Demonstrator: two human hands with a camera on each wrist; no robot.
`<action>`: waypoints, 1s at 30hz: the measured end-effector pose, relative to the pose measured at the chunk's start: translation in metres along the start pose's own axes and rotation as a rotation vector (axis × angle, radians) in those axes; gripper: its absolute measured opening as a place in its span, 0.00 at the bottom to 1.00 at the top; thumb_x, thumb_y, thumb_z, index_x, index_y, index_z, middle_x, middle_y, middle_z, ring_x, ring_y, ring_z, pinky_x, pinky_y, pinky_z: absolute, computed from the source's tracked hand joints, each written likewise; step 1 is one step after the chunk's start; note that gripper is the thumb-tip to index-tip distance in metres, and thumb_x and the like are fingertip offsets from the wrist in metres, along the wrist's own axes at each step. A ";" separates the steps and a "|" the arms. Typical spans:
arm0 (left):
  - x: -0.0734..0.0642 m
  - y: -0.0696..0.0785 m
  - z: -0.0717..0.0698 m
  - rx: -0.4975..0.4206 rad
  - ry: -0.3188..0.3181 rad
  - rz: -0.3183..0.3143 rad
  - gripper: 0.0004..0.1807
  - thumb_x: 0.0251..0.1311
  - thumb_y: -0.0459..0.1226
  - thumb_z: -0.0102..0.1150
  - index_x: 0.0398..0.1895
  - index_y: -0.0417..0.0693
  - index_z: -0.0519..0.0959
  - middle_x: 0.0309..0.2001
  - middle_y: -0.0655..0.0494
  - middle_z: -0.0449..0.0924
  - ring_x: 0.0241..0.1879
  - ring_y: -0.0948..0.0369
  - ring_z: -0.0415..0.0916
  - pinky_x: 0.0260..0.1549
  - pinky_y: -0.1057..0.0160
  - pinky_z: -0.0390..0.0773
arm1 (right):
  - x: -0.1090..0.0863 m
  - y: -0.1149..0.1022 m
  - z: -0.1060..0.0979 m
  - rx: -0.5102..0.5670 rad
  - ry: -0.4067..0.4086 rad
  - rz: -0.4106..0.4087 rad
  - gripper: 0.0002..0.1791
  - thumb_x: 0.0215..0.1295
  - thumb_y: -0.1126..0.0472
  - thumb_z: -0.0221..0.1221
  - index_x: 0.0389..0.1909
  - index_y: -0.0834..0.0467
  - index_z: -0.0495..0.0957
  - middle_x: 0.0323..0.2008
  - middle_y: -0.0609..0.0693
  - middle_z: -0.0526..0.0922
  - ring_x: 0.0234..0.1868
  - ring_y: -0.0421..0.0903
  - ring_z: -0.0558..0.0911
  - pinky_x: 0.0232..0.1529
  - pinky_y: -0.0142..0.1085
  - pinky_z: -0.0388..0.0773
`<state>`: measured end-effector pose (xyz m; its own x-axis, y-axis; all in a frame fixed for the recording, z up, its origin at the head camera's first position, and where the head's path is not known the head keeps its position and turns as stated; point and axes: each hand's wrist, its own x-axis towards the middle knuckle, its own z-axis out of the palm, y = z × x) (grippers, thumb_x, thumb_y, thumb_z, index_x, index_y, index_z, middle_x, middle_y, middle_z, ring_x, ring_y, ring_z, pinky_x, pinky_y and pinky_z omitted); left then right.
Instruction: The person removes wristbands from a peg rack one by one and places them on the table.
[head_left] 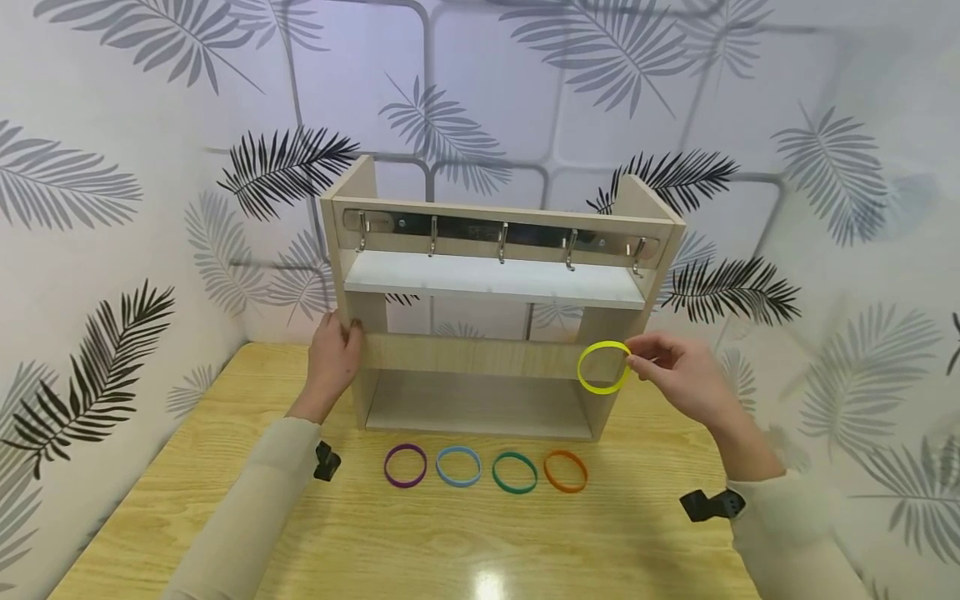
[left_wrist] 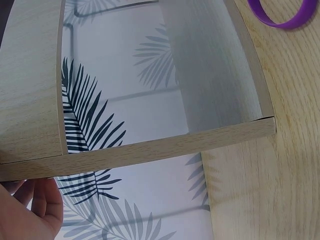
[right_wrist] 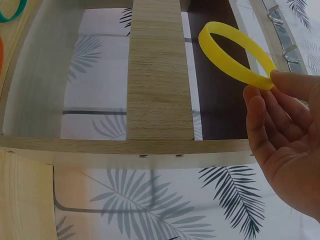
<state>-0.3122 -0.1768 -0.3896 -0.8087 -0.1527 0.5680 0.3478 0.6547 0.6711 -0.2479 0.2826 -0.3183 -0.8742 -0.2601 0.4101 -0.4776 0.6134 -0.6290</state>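
Note:
My right hand [head_left: 686,375] pinches a yellow wristband [head_left: 581,377] between thumb and fingertips, in front of the right end of a small wooden shelf [head_left: 465,357]. In the right wrist view, the yellow band [right_wrist: 227,65] tilts beside the shelf, and the fingers hold it by one end. My left hand [head_left: 333,354] grips the shelf's left side panel; part of its grip is hidden behind the panel in the left wrist view. Along the shelf's top front runs a metal rail with several hooks [head_left: 502,242], bare of bands.
On the wooden table [head_left: 450,542], before the shelf, lie a purple wristband [head_left: 405,484], a light blue one [head_left: 459,482], a green one [head_left: 514,490] and an orange one [head_left: 566,488] in a row. Leaf-patterned walls [head_left: 487,83] stand behind and at both sides.

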 end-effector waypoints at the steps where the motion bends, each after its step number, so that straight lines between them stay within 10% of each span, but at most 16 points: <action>1: 0.000 0.000 0.000 0.000 0.000 0.000 0.21 0.69 0.38 0.41 0.55 0.27 0.69 0.42 0.35 0.72 0.37 0.42 0.71 0.36 0.44 0.71 | -0.001 0.001 0.001 0.008 -0.010 0.005 0.12 0.64 0.63 0.60 0.45 0.66 0.78 0.36 0.57 0.82 0.30 0.46 0.80 0.30 0.32 0.76; 30: 0.001 0.001 0.001 -0.003 -0.015 -0.026 0.23 0.69 0.38 0.41 0.58 0.28 0.68 0.46 0.33 0.71 0.42 0.41 0.72 0.38 0.43 0.73 | -0.026 0.086 0.038 0.048 -0.154 0.122 0.10 0.63 0.66 0.60 0.42 0.67 0.79 0.33 0.53 0.83 0.31 0.47 0.81 0.29 0.37 0.79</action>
<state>-0.3134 -0.1760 -0.3889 -0.8245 -0.1579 0.5433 0.3283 0.6486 0.6867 -0.2700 0.3141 -0.4080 -0.9273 -0.2992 0.2248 -0.3673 0.6120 -0.7004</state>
